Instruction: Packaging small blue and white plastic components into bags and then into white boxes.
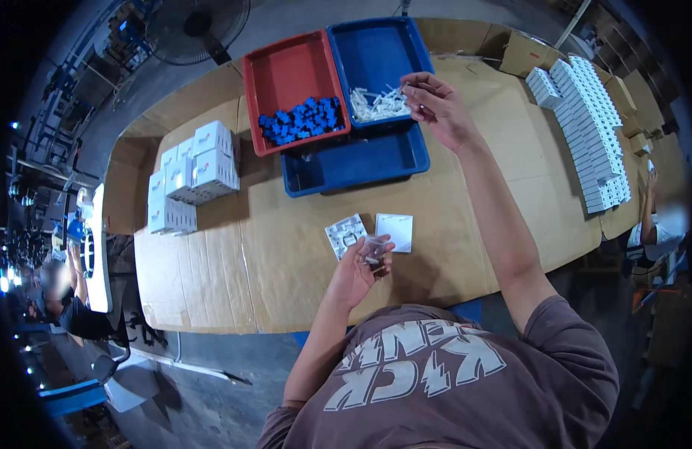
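My left hand (353, 275) is closed around a small clear plastic bag or cup (374, 248), with something small and pale inside. Just beyond it on the cardboard lie a white plastic frame with cut-outs (347, 235) and a flat white square plate (395, 231). My right hand (440, 108) is raised at the right edge of a blue bin (380, 56), beside a heap of white plastic pegs (378, 104). Its thumb and fingers are pinched together; whatever they may hold is too small to make out.
A red bin (290, 75) holds blue plastic pieces (301, 121). In front sits a lower blue tray (357, 165). White boxes (200, 168) are stacked at left, and long rows of white boxes (585, 135) at right. Cardboard walls (185, 105) edge the table. Other people work at both sides.
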Demonstrator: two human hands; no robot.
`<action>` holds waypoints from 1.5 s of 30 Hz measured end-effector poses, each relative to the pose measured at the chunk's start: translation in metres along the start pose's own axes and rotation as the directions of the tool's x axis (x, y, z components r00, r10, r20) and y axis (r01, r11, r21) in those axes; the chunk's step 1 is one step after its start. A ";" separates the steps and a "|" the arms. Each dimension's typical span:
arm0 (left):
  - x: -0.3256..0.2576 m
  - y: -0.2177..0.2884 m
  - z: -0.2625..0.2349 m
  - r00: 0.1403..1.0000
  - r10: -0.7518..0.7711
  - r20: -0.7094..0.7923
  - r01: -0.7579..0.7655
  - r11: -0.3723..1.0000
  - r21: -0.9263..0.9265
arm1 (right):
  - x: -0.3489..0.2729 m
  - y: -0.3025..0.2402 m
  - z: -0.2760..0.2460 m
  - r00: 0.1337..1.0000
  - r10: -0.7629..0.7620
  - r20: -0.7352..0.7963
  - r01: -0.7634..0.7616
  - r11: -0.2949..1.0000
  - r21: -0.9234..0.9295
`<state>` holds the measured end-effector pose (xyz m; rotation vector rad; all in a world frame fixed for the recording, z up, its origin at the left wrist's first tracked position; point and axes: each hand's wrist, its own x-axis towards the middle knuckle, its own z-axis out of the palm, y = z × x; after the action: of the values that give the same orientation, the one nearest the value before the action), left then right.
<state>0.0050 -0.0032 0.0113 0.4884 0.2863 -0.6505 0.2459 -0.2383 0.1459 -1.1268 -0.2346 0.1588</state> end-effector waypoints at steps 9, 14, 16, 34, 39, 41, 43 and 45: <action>0.005 0.007 0.002 0.999 0.039 -0.038 -0.040 0.998 -0.038 | -0.106 0.085 0.005 0.974 0.226 0.034 -0.177 0.842 -0.510; 0.006 0.003 -0.001 0.998 0.024 -0.052 -0.025 0.999 -0.031 | -0.139 0.094 0.017 0.926 0.364 0.099 -0.275 0.831 -0.484; 0.006 0.001 0.003 0.997 0.019 -0.080 -0.021 1.000 -0.018 | -0.141 0.088 0.021 0.909 0.366 0.201 -0.189 0.789 -0.585; 0.008 -0.008 -0.010 0.996 0.026 -0.087 -0.020 0.998 0.065 | -0.139 0.097 0.025 0.714 0.486 0.504 -0.100 0.783 -0.614; 0.008 -0.005 0.001 0.996 0.027 -0.086 -0.021 0.997 0.068 | -0.137 0.094 0.024 0.726 0.487 0.487 -0.125 0.788 -0.602; 0.008 -0.003 0.005 0.996 0.027 -0.087 -0.022 0.998 0.060 | -0.135 0.092 0.023 0.738 0.476 0.479 -0.178 0.822 -0.541; 0.007 -0.003 0.003 0.995 0.021 -0.096 -0.015 0.998 0.058 | -0.136 0.095 0.024 0.718 0.501 0.484 -0.167 0.798 -0.579; 0.008 -0.005 -0.002 0.996 0.030 -0.083 -0.024 0.998 0.065 | -0.138 0.099 0.026 0.696 0.527 0.487 -0.155 0.773 -0.616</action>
<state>0.0072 -0.0096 0.0045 0.5813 0.3388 -0.6150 0.1054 -0.2074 0.0527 -1.6535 -0.7079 0.8986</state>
